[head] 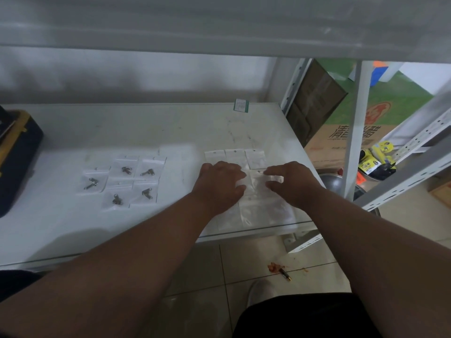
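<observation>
While both my arms reach out across the white tabletop (pixel 170 128), my left hand (pixel 220 185) lies palm down on the empty clear bags (pixel 253 157) at the centre right of the frame, its fingers relaxed and only slightly bent, pressing the plastic flat and gripping nothing. My right hand (pixel 291 184) sits just beside it, knuckles up, with the fingers bent and the tips touching one bag of the same group; whether thumb and forefinger actually pinch that bag or merely rest on it I cannot tell. These bags lie side by side in rows, edges touching, from a row just beyond my fingers down to the near edge of the table, and a strip of them shows between my two hands. Well apart, at the centre left, lie the filled bags (pixel 127 181), five in a loose cluster, each holding a small metal fitting (pixel 147 172). A dark blue and yellow case (pixel 17 152) sits at the far left edge, and a small green-edged card (pixel 241 105) leans at the back of the table. Beyond the table's right end, a printed cardboard box (pixel 351 140) and yellow packets (pixel 378 159) lie among shelf posts. On the tiled floor at the lower right are a pen (pixel 285 274) and my shoe (pixel 258 291).
</observation>
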